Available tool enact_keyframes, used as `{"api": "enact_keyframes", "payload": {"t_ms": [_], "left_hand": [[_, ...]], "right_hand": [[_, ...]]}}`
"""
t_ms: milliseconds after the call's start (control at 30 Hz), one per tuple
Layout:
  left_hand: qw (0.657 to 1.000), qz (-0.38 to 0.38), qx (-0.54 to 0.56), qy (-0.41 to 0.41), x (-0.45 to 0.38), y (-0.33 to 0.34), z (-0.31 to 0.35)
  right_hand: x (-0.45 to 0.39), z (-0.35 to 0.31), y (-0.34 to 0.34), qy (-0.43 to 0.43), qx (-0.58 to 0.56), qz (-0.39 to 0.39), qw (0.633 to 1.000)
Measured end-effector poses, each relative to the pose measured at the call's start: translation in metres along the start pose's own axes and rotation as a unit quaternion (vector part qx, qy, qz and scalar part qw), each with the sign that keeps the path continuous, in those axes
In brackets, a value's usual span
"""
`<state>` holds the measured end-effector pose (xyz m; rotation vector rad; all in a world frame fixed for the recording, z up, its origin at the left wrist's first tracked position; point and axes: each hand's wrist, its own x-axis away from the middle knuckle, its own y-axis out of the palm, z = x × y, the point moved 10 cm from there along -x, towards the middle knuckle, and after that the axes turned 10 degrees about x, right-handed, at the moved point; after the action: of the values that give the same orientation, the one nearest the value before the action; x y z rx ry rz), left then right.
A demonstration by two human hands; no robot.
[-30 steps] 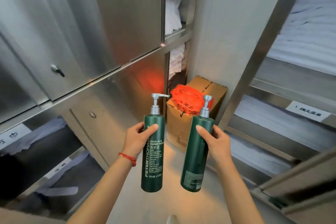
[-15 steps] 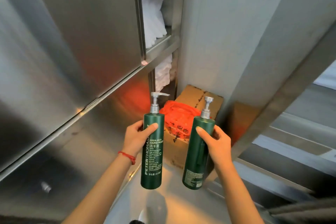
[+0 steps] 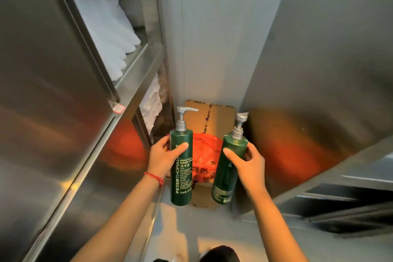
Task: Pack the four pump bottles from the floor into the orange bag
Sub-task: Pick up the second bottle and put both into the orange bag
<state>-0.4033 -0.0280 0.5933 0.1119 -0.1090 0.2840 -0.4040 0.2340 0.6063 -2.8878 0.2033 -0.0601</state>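
My left hand grips a tall dark green pump bottle with white lettering, held upright. My right hand grips a second green pump bottle, tilted slightly to the right, its back label facing me. Both have silver pump heads. Between and behind the two bottles, the orange bag lies crumpled on top of a cardboard box at the end of the aisle. No other pump bottles are in view.
Stainless steel cabinets line the left, with stacked white towels on open shelves. A steel panel and shelving close in on the right. The narrow grey floor runs up to the box.
The view has closed in on the box and bag, which now sit directly behind the bottles. Both hands keep the same hold on their bottles.
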Motion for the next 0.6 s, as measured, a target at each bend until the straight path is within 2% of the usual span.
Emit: {"api": "enact_keyframes", "payload": {"t_ms": [267,433,600], "left_hand": [[0.999,0.000,-0.044,-0.015,-0.080,0.012,-0.040],[0.998,0.028,-0.041,-0.025,-0.117,0.021,-0.059],[0.998,0.021,-0.042,-0.047,-0.152,0.028,-0.091]], "right_hand": [[-0.074,0.032,0.024,0.015,0.021,-0.020,0.999],[-0.119,0.056,0.041,0.027,0.041,-0.034,0.998],[-0.146,0.083,0.064,0.033,0.070,-0.052,0.996]]}}
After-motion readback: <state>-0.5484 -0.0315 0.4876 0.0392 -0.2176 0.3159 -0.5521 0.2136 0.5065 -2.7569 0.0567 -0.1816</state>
